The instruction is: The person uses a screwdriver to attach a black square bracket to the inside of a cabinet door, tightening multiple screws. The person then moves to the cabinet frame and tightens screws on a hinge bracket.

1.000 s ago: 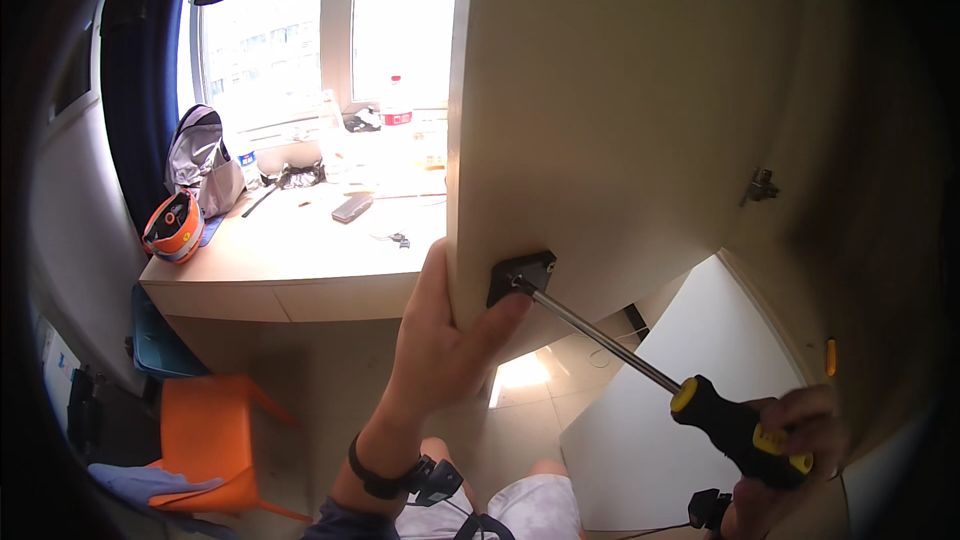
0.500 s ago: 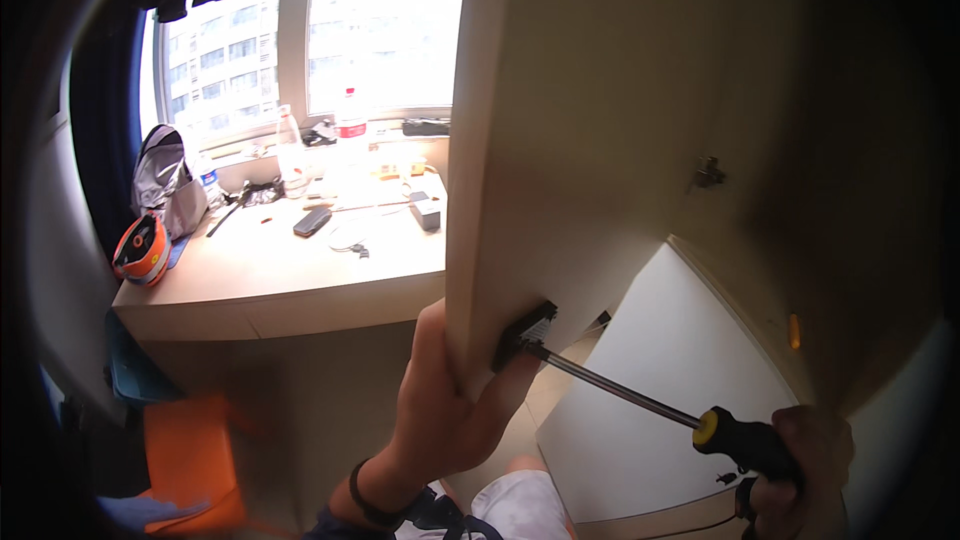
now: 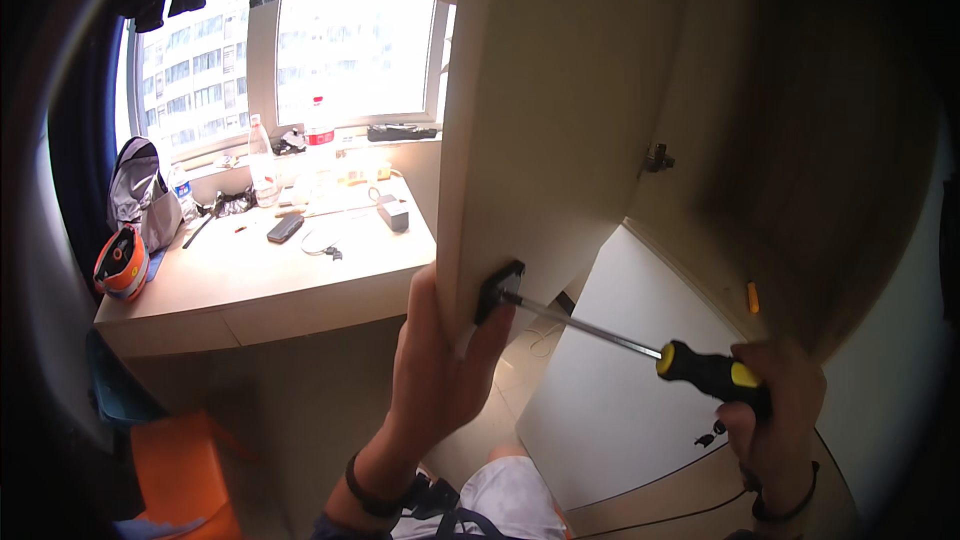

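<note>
My left hand [image 3: 440, 365] is closed around the lower corner of a pale cabinet door [image 3: 550, 90], its fingers behind the edge. Its thumb presses near a small black fitting [image 3: 490, 292] on the door's inner face. A screwdriver [image 3: 700, 370] with a black and yellow handle and a steel shaft runs from the right, its tip meeting that fitting. My right hand [image 3: 785, 390] is wrapped around the handle's rear end. What the tip sits in is too small to make out.
A metal hinge [image 3: 657, 158] sits higher up inside the cabinet. Below it, an orange-yellow stick-like object [image 3: 753, 297] rests on the cabinet floor. A white panel [image 3: 620, 380] stands under the door. To the left are a desk [image 3: 250, 270] with bottles and an orange chair [image 3: 185, 470].
The whole view has shifted, so the door and desk appear higher and farther left. My right hand has risen slightly, and the screwdriver lies nearer level, its tip still at the fitting.
</note>
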### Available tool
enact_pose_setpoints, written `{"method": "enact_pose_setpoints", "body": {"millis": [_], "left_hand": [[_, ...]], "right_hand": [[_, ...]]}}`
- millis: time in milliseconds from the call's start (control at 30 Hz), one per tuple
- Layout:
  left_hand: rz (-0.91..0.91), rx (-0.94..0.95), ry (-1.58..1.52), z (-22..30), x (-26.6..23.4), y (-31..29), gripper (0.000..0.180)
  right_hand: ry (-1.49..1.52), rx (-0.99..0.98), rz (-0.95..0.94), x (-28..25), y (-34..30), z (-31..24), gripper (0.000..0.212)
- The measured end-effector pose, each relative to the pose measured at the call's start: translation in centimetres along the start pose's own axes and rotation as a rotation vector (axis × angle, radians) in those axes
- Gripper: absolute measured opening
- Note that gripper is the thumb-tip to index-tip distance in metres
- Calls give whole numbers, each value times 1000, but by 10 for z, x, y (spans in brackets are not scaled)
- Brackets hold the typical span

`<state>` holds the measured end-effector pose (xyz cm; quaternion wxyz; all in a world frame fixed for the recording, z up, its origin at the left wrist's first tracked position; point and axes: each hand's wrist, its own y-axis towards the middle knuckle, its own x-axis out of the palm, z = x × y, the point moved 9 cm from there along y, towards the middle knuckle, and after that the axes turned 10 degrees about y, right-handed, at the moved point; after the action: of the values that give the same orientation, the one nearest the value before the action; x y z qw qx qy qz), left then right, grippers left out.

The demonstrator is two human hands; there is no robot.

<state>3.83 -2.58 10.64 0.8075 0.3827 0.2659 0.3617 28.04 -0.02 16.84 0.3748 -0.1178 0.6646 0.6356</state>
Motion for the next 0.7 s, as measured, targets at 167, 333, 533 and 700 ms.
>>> {"method": "enact_pose_setpoints", "body": {"millis": [167, 333, 533, 700], "left_hand": [[41, 14, -16, -6, 4, -4, 38], [57, 5, -20, 7, 4, -8, 31], [122, 120, 63, 16, 7, -14, 31], [177, 171, -29, 23, 12, -18, 35]], "right_hand": [[25, -15, 51, -2, -3, -2, 50], [-16, -149, 131, -7, 7, -8, 40], [-193, -147, 52, 1, -3, -5, 30], [47, -114, 102, -4, -13, 11, 30]]}}
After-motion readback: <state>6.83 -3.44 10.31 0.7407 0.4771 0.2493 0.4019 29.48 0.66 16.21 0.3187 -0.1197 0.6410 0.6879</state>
